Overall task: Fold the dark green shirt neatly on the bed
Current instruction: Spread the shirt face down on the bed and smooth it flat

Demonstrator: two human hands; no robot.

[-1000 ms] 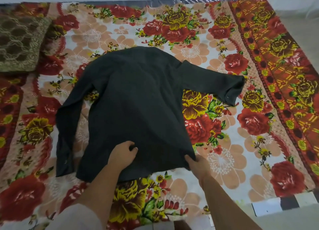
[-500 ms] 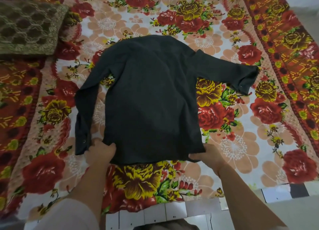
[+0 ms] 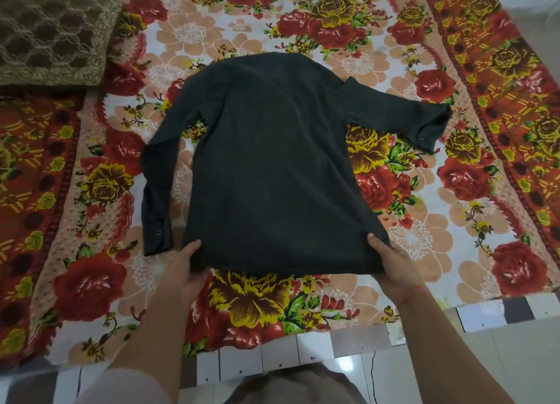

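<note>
The dark green shirt [image 3: 272, 167] lies spread flat, back side up, on the bed's floral cover [image 3: 424, 246]. Its collar end points away from me and its hem is nearest me. One sleeve runs down along the left side, its cuff at the lower left. The other sleeve sticks out to the right with its cuff bent. My left hand [image 3: 185, 267] grips the hem's left corner, thumb on top. My right hand [image 3: 394, 267] grips the hem's right corner the same way.
A brown patterned pillow [image 3: 51, 37] lies at the bed's far left corner. The bed's near edge [image 3: 272, 361] runs just in front of me, with tiled floor [image 3: 500, 358] to the right of it.
My left hand slid from the middle of the hem to its left corner, and both hands now pinch the corners. The hem lies straighter and nearer the bed's edge.
</note>
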